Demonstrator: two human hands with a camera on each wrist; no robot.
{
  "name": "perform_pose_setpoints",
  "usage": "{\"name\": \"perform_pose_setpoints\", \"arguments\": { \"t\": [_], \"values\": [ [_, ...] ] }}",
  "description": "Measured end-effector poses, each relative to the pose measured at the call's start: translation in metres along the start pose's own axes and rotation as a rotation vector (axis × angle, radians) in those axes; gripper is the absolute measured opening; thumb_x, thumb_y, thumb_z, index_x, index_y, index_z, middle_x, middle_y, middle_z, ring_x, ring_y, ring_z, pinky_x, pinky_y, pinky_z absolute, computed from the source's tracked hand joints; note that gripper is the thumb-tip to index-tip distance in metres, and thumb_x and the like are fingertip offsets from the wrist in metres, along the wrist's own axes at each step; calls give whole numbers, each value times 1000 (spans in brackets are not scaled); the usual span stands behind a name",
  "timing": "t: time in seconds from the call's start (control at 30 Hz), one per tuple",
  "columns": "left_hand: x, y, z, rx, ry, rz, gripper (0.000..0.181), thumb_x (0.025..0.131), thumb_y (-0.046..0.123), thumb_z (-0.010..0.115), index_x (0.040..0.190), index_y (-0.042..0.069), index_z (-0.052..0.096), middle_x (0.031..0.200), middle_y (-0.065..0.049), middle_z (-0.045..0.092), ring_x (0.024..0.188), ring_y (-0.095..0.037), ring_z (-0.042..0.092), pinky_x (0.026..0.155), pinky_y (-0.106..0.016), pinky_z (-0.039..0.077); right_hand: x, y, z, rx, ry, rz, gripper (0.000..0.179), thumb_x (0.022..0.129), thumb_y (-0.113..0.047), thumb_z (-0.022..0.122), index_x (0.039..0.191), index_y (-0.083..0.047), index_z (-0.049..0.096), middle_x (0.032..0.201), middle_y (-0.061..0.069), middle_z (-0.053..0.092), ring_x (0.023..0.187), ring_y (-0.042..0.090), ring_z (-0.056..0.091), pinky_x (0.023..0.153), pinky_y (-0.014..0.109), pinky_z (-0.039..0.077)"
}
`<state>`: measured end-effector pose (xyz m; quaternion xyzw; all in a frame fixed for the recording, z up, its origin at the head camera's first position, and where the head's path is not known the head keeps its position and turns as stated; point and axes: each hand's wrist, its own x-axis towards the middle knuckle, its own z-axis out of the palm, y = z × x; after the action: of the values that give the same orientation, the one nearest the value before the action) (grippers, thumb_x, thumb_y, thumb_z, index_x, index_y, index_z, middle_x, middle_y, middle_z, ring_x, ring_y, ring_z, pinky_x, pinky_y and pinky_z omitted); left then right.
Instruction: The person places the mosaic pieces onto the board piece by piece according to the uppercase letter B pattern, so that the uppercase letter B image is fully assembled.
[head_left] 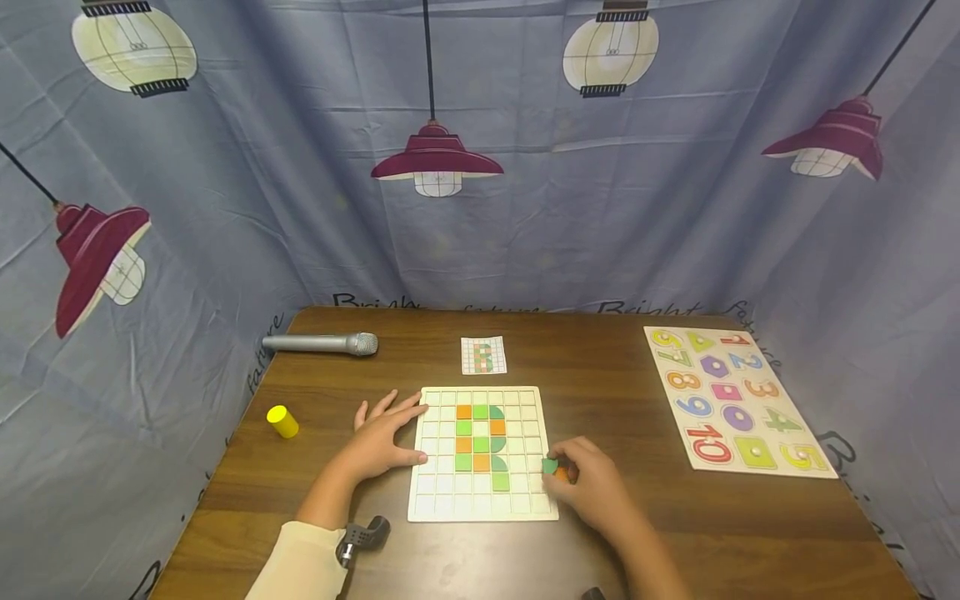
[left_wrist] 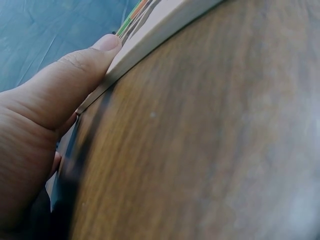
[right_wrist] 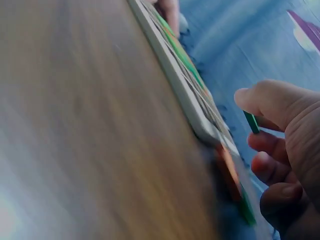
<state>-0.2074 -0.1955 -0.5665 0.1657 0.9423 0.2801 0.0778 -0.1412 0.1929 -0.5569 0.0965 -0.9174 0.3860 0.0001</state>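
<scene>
A white gridded board lies on the table with green and orange tiles set in its middle squares, some square and some dark green with a rounded side. My left hand rests at the board's left edge, fingers spread, and its thumb touches the rim. Beside the board's right edge, my right hand pinches a small green tile between thumb and fingers. Below that hand an orange tile and another green tile lie on the table by the board's corner, blurred.
A small pattern card lies behind the board. At the back left is a grey microphone, with a yellow cylinder nearer. A number and shape puzzle board occupies the right side. Curtains enclose the wooden table.
</scene>
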Motion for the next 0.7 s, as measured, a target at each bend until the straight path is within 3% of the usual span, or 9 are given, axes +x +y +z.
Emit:
{"name": "perform_pose_setpoints", "arguments": {
  "t": [0.33,0.7],
  "values": [
    [1,0,0,-1,-2,1,90,78,53,88,157,32,50,172,9,31,162,-37,14,120,-73,-9,0,-24,34,-60,-68,-185,24,79,-21,88,95,-30,72,100,-21,64,88,0,56,79,25,52],
    [1,-1,1,0,3,3,89,78,52,88,157,32,50,172,10,30,162,-37,14,120,-73,-9,-2,-30,38,-148,-118,-315,25,78,-22,89,97,-26,73,97,-18,61,81,-1,51,73,21,50]
  ]
}}
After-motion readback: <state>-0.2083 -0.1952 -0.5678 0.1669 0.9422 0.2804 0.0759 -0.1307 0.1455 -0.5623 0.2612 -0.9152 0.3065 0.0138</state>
